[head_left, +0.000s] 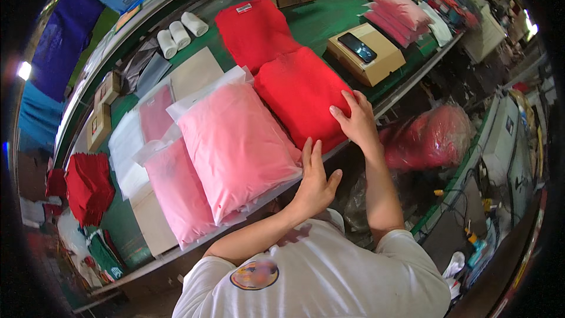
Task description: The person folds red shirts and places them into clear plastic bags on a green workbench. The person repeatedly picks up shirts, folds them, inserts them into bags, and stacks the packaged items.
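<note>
Your right hand (356, 120) rests on the right edge of the red cloth (301, 91), with thumb and fingers spread apart. Your left hand (318, 185) is likewise spread, its fingertips at the near edge of the red cloth; whether they press on it cannot be told. The red cloth lies at the table's (329, 13) front edge, between the large pink bag (235, 135) and the carton (381, 66) bearing the phone (357, 47).

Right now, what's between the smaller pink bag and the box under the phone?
Head view: from the smaller pink bag toward the box, the larger pink bag, then the red cloth, then a strip of green tabletop.
</note>
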Action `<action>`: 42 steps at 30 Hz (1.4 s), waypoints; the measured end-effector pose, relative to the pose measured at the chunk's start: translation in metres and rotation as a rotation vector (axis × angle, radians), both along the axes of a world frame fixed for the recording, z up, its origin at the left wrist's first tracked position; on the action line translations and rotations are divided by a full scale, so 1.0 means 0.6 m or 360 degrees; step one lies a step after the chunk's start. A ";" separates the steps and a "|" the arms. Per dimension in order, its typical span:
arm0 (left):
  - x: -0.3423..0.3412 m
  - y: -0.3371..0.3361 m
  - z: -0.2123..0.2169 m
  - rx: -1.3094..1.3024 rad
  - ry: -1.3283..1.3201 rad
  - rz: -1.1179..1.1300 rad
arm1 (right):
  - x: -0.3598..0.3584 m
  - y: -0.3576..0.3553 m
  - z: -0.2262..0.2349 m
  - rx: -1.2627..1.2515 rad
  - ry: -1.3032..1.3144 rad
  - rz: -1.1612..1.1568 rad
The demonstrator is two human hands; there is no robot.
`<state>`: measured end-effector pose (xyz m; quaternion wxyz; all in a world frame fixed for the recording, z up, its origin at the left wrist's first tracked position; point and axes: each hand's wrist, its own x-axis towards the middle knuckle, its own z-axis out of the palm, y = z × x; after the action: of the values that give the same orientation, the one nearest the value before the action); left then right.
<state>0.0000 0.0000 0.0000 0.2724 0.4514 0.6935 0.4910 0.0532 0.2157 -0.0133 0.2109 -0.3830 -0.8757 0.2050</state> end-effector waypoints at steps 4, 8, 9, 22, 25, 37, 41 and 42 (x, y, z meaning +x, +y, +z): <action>0.002 0.019 -0.046 -0.0118 0.0190 0.0368 | -0.030 0.046 0.002 -0.0360 0.0024 0.0182; 0.023 0.093 -0.039 -0.0185 0.0446 0.0685 | -0.024 0.116 0.007 -0.0413 -0.0112 0.0337; 0.024 0.103 -0.032 -0.0274 0.0469 0.0739 | -0.027 0.120 0.011 -0.0532 -0.0139 0.0378; -0.069 0.239 -0.031 -0.0706 0.0453 0.1618 | -0.123 0.207 -0.034 -0.0886 0.0006 0.0966; -0.095 0.242 -0.032 -0.0836 0.0306 0.1640 | -0.125 0.223 -0.050 -0.1115 0.0309 0.1042; -0.050 0.217 -0.036 -0.0955 -0.0448 0.1508 | -0.036 0.283 -0.035 -0.1829 0.0443 0.1095; -0.059 0.223 -0.065 -0.0406 -0.0960 0.1635 | -0.057 0.288 -0.034 -0.1911 0.0485 0.1069; -0.060 0.226 -0.077 -0.0397 -0.0834 0.1606 | -0.061 0.292 -0.042 -0.1863 0.0499 0.1137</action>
<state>-0.0361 0.1355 -0.0463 0.2182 -0.1069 0.7849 0.5700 0.0166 0.3906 -0.0386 0.0136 -0.0882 -0.6529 0.7522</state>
